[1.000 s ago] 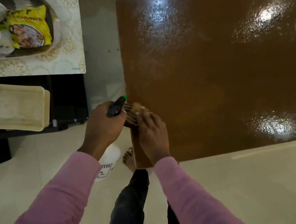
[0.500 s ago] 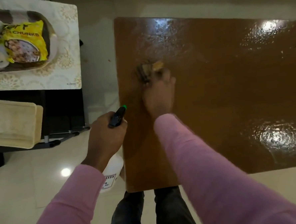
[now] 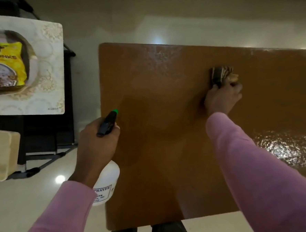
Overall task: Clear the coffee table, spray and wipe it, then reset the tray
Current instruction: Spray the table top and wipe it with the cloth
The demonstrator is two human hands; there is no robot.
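- Your right hand [image 3: 223, 99] and the cloth [image 3: 221, 75] have gone from the table's left end out toward the middle; half a second ago they were near the left edge. Your left hand [image 3: 96, 139] has stayed by that edge.
- The cloth is a striped wad lying flat on the coffee table [image 3: 160, 160], toward the far side. Your right hand's fingers are curled over its near edge and press it down.
- Your left hand grips the spray bottle [image 3: 107, 183] at the neck, fingers wrapped round under the black head with the green nozzle tip. I cannot tell whether a finger is on the trigger. The bottle hangs just off the table's left edge, over the floor [image 3: 28, 204].
- Progress, as I judge it: clearing is done, since nothing sits on the tabletop but the cloth. Spraying is done at least in part, and wiping is mid-way.
- The left half of the top looks dull and wiped. A wet patch [image 3: 285, 149] on the near right shines with droplets and looks unwiped, and there is faint sheen along the far edge.
- Left to do: finish the right side, then bring the tray back.
- The tray [image 3: 27, 51] sits well apart on the side table [image 3: 55, 77] at left, with a yellow packet [image 3: 4, 65] in it. Other contents are blurred.
- Below that, a cream tub [image 3: 2, 153] rests on a dark frame.
- The floor is pale and glossy and the room light is dim.
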